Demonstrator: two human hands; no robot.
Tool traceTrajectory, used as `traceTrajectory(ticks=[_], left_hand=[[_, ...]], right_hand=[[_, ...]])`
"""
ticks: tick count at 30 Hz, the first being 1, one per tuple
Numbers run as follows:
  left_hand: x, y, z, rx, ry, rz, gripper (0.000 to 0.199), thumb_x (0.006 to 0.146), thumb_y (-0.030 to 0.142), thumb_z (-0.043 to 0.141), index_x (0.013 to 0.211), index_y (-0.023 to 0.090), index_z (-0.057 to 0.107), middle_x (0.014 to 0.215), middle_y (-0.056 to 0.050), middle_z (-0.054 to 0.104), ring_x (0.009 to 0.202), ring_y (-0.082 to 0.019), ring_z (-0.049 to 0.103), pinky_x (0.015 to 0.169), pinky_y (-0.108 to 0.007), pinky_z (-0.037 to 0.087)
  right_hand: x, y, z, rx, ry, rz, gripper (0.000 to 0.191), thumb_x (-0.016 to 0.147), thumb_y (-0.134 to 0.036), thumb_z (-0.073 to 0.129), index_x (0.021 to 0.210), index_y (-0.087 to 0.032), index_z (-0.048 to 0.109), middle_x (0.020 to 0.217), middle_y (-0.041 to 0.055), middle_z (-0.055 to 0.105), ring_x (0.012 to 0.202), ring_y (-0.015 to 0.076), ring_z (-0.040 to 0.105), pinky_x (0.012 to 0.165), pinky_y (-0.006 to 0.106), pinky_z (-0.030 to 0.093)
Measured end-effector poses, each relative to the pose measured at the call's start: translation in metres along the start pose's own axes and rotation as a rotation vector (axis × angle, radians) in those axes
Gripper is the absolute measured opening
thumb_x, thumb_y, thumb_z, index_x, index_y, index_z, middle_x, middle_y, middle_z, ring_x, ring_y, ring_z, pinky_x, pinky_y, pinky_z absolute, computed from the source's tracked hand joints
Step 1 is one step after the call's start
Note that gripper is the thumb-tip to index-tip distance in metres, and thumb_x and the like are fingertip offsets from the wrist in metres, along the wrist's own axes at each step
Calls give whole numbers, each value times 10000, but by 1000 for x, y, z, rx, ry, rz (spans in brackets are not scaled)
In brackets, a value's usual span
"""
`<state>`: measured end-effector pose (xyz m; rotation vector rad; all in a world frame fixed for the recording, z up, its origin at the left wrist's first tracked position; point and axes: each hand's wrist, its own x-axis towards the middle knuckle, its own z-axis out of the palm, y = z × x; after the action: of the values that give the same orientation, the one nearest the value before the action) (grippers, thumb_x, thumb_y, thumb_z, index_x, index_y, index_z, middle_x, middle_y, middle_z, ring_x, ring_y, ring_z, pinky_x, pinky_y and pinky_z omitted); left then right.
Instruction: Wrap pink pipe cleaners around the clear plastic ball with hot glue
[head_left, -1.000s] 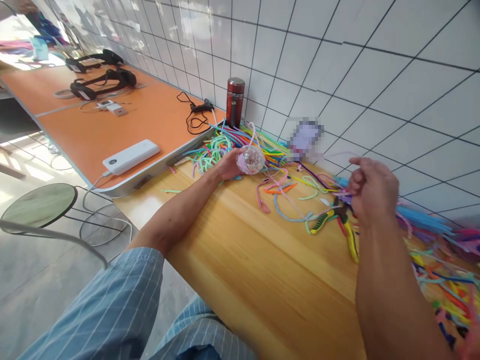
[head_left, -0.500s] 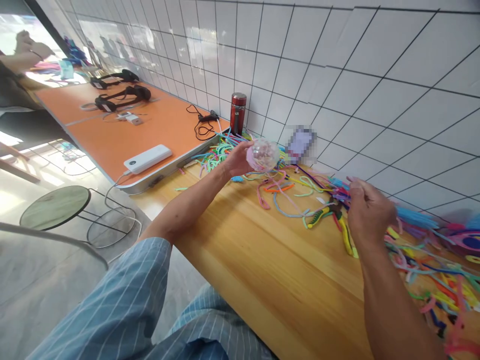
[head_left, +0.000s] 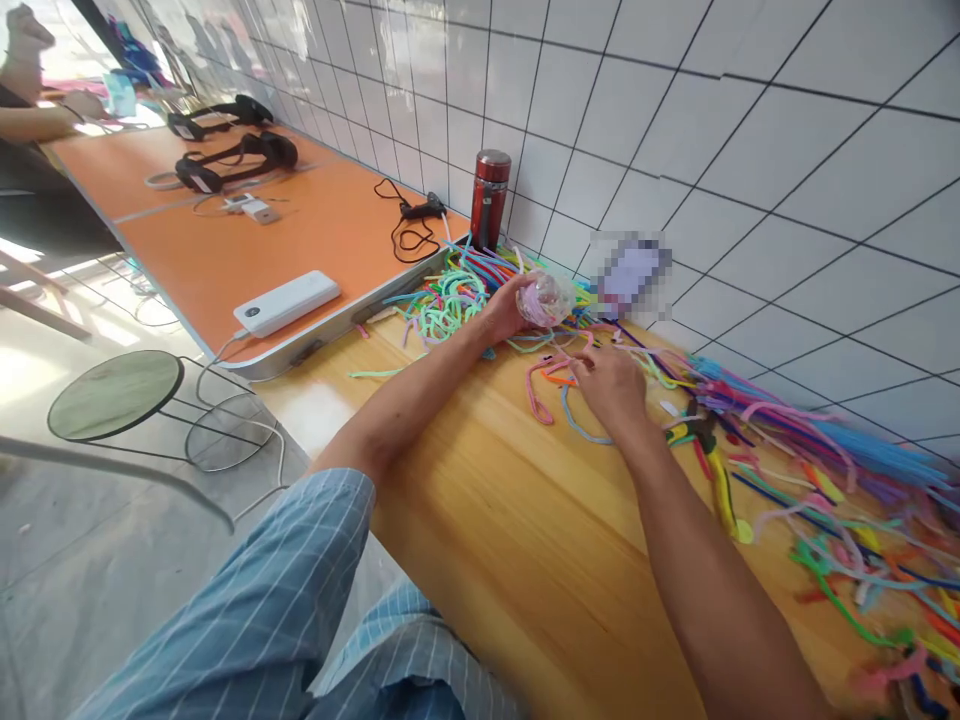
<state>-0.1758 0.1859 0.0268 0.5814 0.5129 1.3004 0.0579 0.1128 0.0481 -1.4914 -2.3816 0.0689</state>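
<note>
My left hand (head_left: 504,312) is closed around a clear, round plastic ball (head_left: 549,300) with pale pink material showing in it. Just to its right, my right hand (head_left: 611,385) pinches a thin pale pink pipe cleaner (head_left: 561,350) hanging below the ball; my fingers hide part of it. Under the fingertips lie a darker pink pipe cleaner (head_left: 535,395) and a light blue one (head_left: 574,412) in loose curves. Yellow-and-black pliers (head_left: 716,470) rest on the wooden table (head_left: 495,520), right of my right wrist.
Heaps of coloured pipe cleaners (head_left: 847,440) line the wall side. A red flask (head_left: 490,200) and a blurred phone (head_left: 631,275) stand at the back. The orange table (head_left: 330,220) at left holds a white power bank (head_left: 286,302) and black headsets (head_left: 236,162). A person sits beyond it.
My right hand has come left from the pipe cleaners by the wall to just beside the ball, pinching the pale pink strand. My left hand keeps hold of the ball. The view has shifted slightly.
</note>
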Motion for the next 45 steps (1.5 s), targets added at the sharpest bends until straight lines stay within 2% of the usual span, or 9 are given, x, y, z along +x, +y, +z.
traceTrajectory(ticks=[6,10,14,24,27,30,33,38,45], left_hand=[[3,-5,-10,-67,-74,15,318,964,353,556,1175,196,735,981,-64,834,1008,-274,815,1018,-441,622],[2,-5,-12,-90,-104,20,294,948,388,603,1126,204,747,1047,-81,840,1165,-312,791,1075,-460,602],[-1,-5,-10,-91,-145,-13,274,973,341,560,1084,182,754,1007,-77,842,1058,-275,812,1098,-466,592],[-1,-4,-9,-137,-126,-47,353,993,319,523,1242,188,736,1063,-77,855,1093,-264,814,1071,-431,609],[0,-4,-11,-143,-122,-56,343,983,326,533,1210,185,748,1061,-84,857,1150,-278,805,1099,-440,600],[0,-4,-12,-113,-118,-53,319,965,345,555,1143,183,764,1064,-94,857,1191,-293,793,1120,-458,591],[-1,-4,-13,-90,-126,-41,293,941,353,581,1094,194,773,1037,-85,856,1184,-292,794,1113,-449,593],[-1,-4,-13,-68,-133,-21,324,924,384,600,1115,194,779,1043,-76,855,1088,-281,812,1058,-437,611],[-3,1,-7,12,-160,-66,337,934,370,557,1115,156,744,979,-84,851,905,-240,820,954,-398,639]], right_hand=[[18,-8,17,-28,-50,102,396,1046,-314,452,1107,-203,828,1131,174,807,1055,306,715,894,403,497],[27,-13,26,-64,-81,181,335,1020,-372,551,1104,-218,837,1078,181,816,1015,320,740,848,404,502],[32,-17,32,-91,-99,208,271,966,-339,606,1053,-243,845,1026,166,817,997,327,744,826,408,503],[17,2,3,-20,49,154,274,977,-273,513,1104,-188,740,1263,165,737,1111,275,678,944,383,501],[-1,14,-7,20,49,198,270,985,-360,545,1084,-200,739,1146,135,769,982,259,692,899,385,505],[-21,18,-10,52,-81,268,295,947,-449,629,1050,-209,767,1056,113,803,947,267,709,825,370,492],[-35,15,-11,75,-175,296,246,915,-404,650,1010,-238,804,1015,95,828,938,269,727,790,356,475],[-47,20,-27,153,-183,305,208,870,-354,631,851,-268,818,852,50,812,830,247,712,747,342,448],[-51,43,-56,355,-90,397,247,791,-415,657,621,-237,671,543,-8,597,607,184,569,611,311,371]])
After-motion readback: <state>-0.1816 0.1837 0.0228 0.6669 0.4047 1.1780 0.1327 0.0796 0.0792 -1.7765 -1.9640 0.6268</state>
